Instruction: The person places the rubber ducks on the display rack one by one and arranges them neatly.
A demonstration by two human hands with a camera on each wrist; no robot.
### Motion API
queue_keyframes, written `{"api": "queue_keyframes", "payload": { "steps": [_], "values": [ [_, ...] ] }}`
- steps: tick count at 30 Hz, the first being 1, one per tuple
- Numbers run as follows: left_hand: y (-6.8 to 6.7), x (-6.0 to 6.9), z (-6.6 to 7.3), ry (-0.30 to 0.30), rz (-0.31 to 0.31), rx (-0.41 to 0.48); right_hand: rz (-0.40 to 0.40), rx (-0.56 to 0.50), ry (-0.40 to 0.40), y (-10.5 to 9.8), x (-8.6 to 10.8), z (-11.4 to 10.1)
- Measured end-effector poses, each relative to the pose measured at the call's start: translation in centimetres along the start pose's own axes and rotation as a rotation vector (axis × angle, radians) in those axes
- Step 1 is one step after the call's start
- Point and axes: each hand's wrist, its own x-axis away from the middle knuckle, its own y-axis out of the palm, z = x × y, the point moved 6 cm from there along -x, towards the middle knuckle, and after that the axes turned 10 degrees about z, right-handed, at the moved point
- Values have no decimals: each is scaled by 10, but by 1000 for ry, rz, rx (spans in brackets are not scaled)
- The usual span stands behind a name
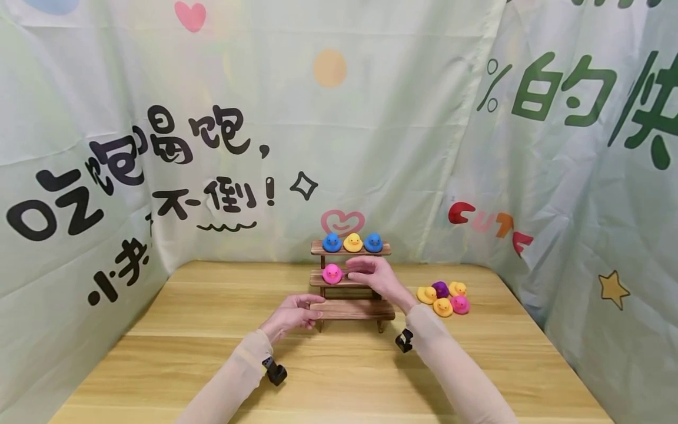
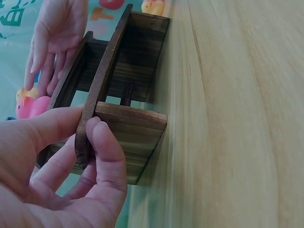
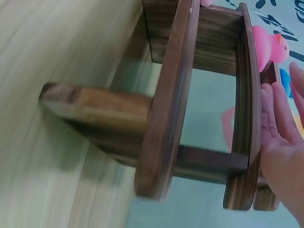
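A small three-step wooden rack (image 1: 349, 309) stands on the table. My left hand (image 1: 291, 313) pinches the left end of its lowest shelf (image 2: 90, 109) between thumb and fingers. Over the right part of the middle shelf is my right hand (image 1: 377, 275), its fingers fairly straight and no object seen in them. A pink duck (image 1: 332, 273) sits at the left of that shelf, just beyond the right fingertips. On the top shelf stand a blue duck (image 1: 331, 242), a yellow duck (image 1: 352, 242) and another blue duck (image 1: 373, 242).
To the right of the rack, several loose ducks lie close together on the wooden table (image 1: 212, 330), among them a purple duck (image 1: 440, 288), a pink duck (image 1: 460, 304) and a yellow duck (image 1: 442, 307). A printed cloth (image 1: 392, 147) hangs behind and at both sides.
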Motion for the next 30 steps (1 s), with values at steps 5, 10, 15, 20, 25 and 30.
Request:
{"api": "queue_keyframes", "payload": {
  "steps": [5, 10, 15, 20, 25, 30],
  "values": [
    [1, 0, 0, -4, -2, 6, 25, -3, 6, -15, 6, 4],
    [1, 1, -1, -10, 3, -1, 52, -19, 18, -29, 12, 8],
    [0, -1, -1, -16, 11, 6, 79, -21, 35, -39, 11, 10],
    [0, 1, 2, -6, 16, -8, 72, 28, 58, -48, 13, 12],
    [0, 2, 3, -12, 8, -6, 58, 53, 45, -55, 19, 11],
    [1, 2, 2, -9, -1, -2, 52, 51, 55, -62, 24, 14]
  ]
}}
